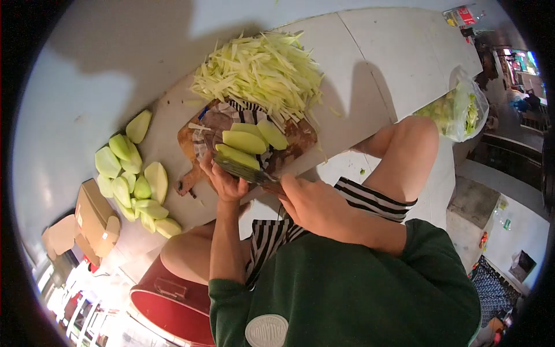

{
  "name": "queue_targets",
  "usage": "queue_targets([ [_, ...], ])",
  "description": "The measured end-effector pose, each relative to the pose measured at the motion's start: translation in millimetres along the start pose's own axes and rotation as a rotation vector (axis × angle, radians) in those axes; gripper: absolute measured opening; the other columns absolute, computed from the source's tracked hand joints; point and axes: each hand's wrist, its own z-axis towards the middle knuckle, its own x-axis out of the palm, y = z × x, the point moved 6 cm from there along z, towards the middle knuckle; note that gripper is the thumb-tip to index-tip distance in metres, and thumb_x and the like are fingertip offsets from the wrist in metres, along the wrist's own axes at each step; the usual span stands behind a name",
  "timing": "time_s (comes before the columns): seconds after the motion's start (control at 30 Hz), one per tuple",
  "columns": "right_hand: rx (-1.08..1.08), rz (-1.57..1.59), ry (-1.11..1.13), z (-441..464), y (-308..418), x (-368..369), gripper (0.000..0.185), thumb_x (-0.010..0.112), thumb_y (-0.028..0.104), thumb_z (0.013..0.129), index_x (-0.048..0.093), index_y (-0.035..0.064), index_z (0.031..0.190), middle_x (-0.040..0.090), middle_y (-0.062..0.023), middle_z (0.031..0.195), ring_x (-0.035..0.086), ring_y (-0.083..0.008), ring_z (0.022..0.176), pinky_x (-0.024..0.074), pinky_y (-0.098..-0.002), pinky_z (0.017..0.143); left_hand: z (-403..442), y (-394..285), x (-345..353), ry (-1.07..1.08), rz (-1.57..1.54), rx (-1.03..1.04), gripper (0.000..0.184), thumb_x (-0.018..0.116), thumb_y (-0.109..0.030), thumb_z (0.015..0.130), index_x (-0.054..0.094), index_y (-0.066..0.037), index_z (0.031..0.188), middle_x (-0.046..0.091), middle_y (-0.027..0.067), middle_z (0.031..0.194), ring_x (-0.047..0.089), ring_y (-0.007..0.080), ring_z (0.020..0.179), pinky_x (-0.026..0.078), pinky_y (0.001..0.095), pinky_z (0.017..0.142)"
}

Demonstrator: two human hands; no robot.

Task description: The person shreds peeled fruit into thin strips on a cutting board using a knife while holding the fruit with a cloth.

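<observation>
The right hand [315, 205] is closed round the handle of a broad, dark-bladed knife [240, 169], its edge beside a long pale-green wedge [236, 155], while the left hand [224, 184] curls at the wedge's left end, seemingly to steady it, though the blade hides whether it grips. The wedge lies nearest the hands, with other pale-green wedges [244, 141] just beyond on a crumpled striped cloth [217, 121], which probably curbs sliding on the brown wooden board [186, 141]; thin pale-green shreds [260, 69] are heaped at the far side, apart from the blade, and uncut-looking pieces [155, 180] sit left on the tiled bench [341, 136], within reach.
</observation>
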Motion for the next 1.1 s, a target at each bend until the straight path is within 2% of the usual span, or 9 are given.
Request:
queue_targets([
  [0.1, -0.030, -0.019, -0.025, -1.0, 2.1, -0.5, 0.026, 0.062, 0.017, 0.094, 0.043, 0.0011, 0.100, 0.066, -0.0217, 0.070, 0.069, -0.0420, 0.066, 0.0572, -0.0491, 0.053, -5.9, 6.1, 3.7, -0.067, -0.055, -0.045, 0.074, 0.056, -0.061, 0.089, 0.046, -0.003, 0.134, 0.043, 0.0299, 0.131, 0.044, 0.0433, 0.116, 0.037, 0.0557, 0.099],
  [0.2, -0.038, -0.059, -0.054, -1.2, 4.1, 1.3, 0.026, 0.063, 0.018, 0.094, 0.043, 0.0021, 0.099, 0.066, -0.0208, 0.071, 0.069, -0.0415, 0.064, 0.0574, -0.0491, 0.053, -6.9, 6.2, 2.1, -0.037, -0.042, -0.087, 0.075, 0.055, -0.063, 0.088, 0.047, -0.003, 0.133, 0.042, 0.0295, 0.132, 0.044, 0.0434, 0.116, 0.037, 0.0559, 0.099],
  [0.33, -0.018, -0.081, -0.020, 1.3, -0.1, 8.7, 0.032, 0.067, 0.016, 0.090, 0.044, -0.0014, 0.103, 0.063, -0.0215, 0.074, 0.065, -0.0404, 0.063, 0.0537, -0.0477, 0.055, -3.1, 4.0, 0.8, -0.030, -0.032, -0.083, 0.075, 0.054, -0.063, 0.088, 0.047, -0.003, 0.133, 0.043, 0.0291, 0.130, 0.045, 0.0436, 0.116, 0.036, 0.0564, 0.099],
  [0.4, -0.015, -0.083, -0.030, 3.0, -0.7, 6.5, 0.025, 0.062, 0.018, 0.094, 0.044, 0.0035, 0.101, 0.067, -0.0212, 0.072, 0.070, -0.0419, 0.066, 0.0574, -0.0496, 0.054, -1.2, 1.5, 0.7, -0.048, -0.010, -0.066, 0.074, 0.054, -0.061, 0.088, 0.048, -0.003, 0.133, 0.045, 0.0292, 0.130, 0.044, 0.0438, 0.116, 0.036, 0.0565, 0.100],
  [0.53, -0.022, -0.086, -0.035, 2.9, -2.7, 7.1, 0.024, 0.062, 0.018, 0.094, 0.044, 0.0034, 0.101, 0.066, -0.0213, 0.072, 0.070, -0.0421, 0.067, 0.0572, -0.0501, 0.054, -3.3, 3.1, 0.8, -0.045, -0.021, -0.095, 0.074, 0.055, -0.060, 0.087, 0.048, -0.003, 0.133, 0.046, 0.0294, 0.130, 0.044, 0.0438, 0.117, 0.035, 0.0562, 0.101],
  [0.6, -0.036, -0.059, -0.030, 3.2, -3.7, 9.0, 0.031, 0.067, 0.016, 0.090, 0.043, -0.0006, 0.101, 0.063, -0.0208, 0.074, 0.065, -0.0404, 0.063, 0.0535, -0.0474, 0.054, -4.2, 4.4, 0.9, -0.050, -0.034, -0.123, 0.074, 0.055, -0.060, 0.086, 0.049, -0.002, 0.132, 0.046, 0.0297, 0.131, 0.044, 0.0439, 0.117, 0.035, 0.0560, 0.101],
  [0.9, -0.002, -0.023, -0.021, 22.2, -9.1, 21.8, 0.027, 0.064, 0.014, 0.091, 0.044, -0.0004, 0.100, 0.063, -0.0219, 0.067, 0.065, -0.0423, 0.061, 0.0529, -0.0496, 0.053, 3.2, -4.4, -3.5, -0.036, -0.033, -0.068, 0.065, 0.064, -0.047, 0.087, 0.047, -0.004, 0.133, 0.049, 0.0276, 0.127, 0.043, 0.0424, 0.118, 0.036, 0.0560, 0.100],
  [1.03, -0.015, -0.015, -0.042, 26.4, -12.9, 25.2, 0.025, 0.060, 0.015, 0.092, 0.047, -0.0018, 0.105, 0.065, -0.0210, 0.065, 0.069, -0.0427, 0.064, 0.0552, -0.0526, 0.053, 4.0, -3.9, -0.2, -0.018, -0.006, -0.069, 0.063, 0.063, -0.049, 0.089, 0.048, -0.004, 0.131, 0.045, 0.0291, 0.131, 0.044, 0.0425, 0.117, 0.038, 0.0555, 0.098],
  [1.1, -0.023, 0.013, -0.069, 37.4, -20.5, 32.6, 0.026, 0.061, 0.015, 0.092, 0.047, -0.0033, 0.104, 0.066, -0.0216, 0.067, 0.069, -0.0436, 0.066, 0.0555, -0.0535, 0.056, -0.2, -1.5, -1.6, -0.109, -0.111, -0.098, 0.064, 0.064, -0.054, 0.091, 0.047, -0.004, 0.127, 0.044, 0.0282, 0.128, 0.045, 0.0410, 0.111, 0.039, 0.0537, 0.094],
])
